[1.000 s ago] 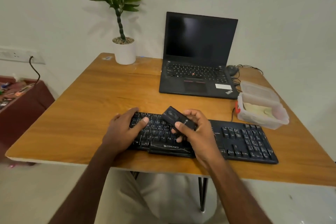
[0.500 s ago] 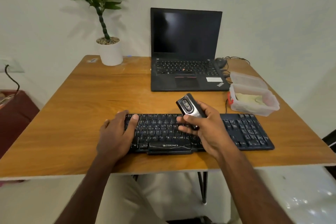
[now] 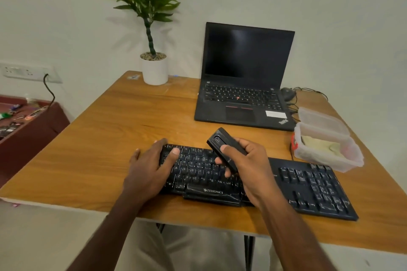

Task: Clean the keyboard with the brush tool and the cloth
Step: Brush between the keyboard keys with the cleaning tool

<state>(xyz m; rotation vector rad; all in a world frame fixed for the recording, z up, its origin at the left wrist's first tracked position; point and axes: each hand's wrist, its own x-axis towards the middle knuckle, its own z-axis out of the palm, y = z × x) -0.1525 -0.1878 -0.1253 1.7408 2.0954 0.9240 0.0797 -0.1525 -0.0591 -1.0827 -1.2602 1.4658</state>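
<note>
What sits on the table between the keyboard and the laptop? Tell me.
Nothing rests there: the head view shows bare wood of the table between the keyboard and the laptop. Only the brush tool, gripped in the right hand, juts over that stretch.

keyboard (image 3: 308, 185): black, flat on desk, lower centre-right of frame, near front edge
brush tool (image 3: 224, 146): black, oblong, tilted, held above keyboard's left half
cloth (image 3: 319, 144): pale, inside clear tub, right of frame

Desk (image 3: 105, 143): wood-grain top showing a smooth, satin finish. Keyboard (image 3: 308, 185): black plastic, looking matt. Brush tool (image 3: 222, 145): black plastic, gleaming slightly. Container (image 3: 326, 149): translucent plastic, appearing cloudy.
</note>
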